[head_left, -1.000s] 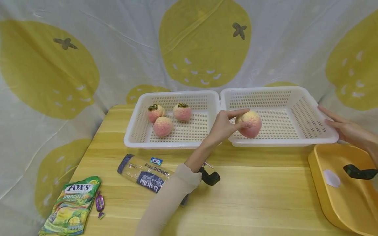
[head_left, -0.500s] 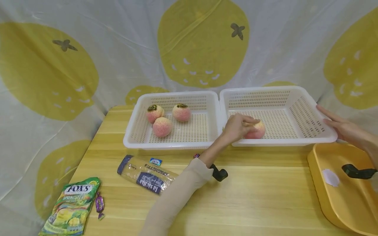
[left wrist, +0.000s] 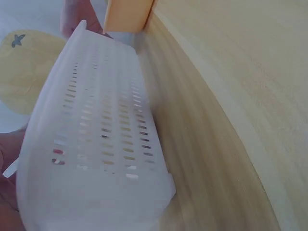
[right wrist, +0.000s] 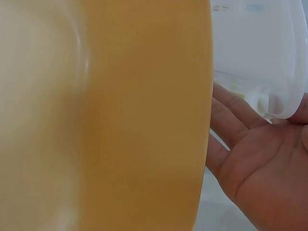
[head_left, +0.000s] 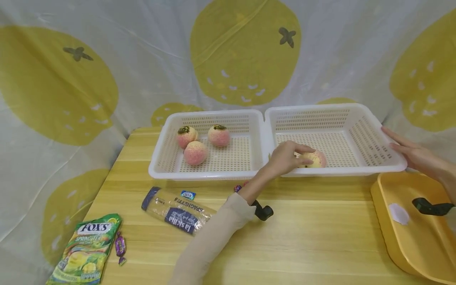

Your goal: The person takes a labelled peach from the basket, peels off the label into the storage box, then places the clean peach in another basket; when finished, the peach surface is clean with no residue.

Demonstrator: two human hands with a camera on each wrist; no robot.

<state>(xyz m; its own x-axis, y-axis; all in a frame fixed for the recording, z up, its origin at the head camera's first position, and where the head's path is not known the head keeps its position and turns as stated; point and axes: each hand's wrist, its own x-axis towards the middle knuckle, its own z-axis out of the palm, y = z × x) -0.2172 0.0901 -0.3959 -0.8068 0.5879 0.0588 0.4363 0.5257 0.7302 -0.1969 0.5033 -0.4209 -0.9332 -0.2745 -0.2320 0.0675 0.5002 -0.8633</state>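
In the head view my left hand [head_left: 285,159] reaches over the front rim of the right white plastic basket [head_left: 356,170]. Its thumb and fingers hold a pink-and-yellow peach [head_left: 320,157] low inside, partly hidden by the hand and rim. My right hand [head_left: 415,152] holds that basket's right end, with the rim between thumb and fingers in the right wrist view. The left wrist view shows the basket's slotted outer wall [left wrist: 96,192]. Beside it, the left white basket [head_left: 206,175] contains three peaches, including a front one [head_left: 195,153]; two carry dark stickers.
A yellow tub [head_left: 388,233] stands at the right below my right forearm. A spaghetti pack [head_left: 176,209] lies under my left sleeve, near a small blue candy [head_left: 188,194]. At front left are a green Fox's bag [head_left: 85,249] and a purple candy [head_left: 120,246].
My left hand has lowered the peach into the right basket and shifted slightly right. The peach has turned, now showing its yellow side. My right hand stays at the basket's end.
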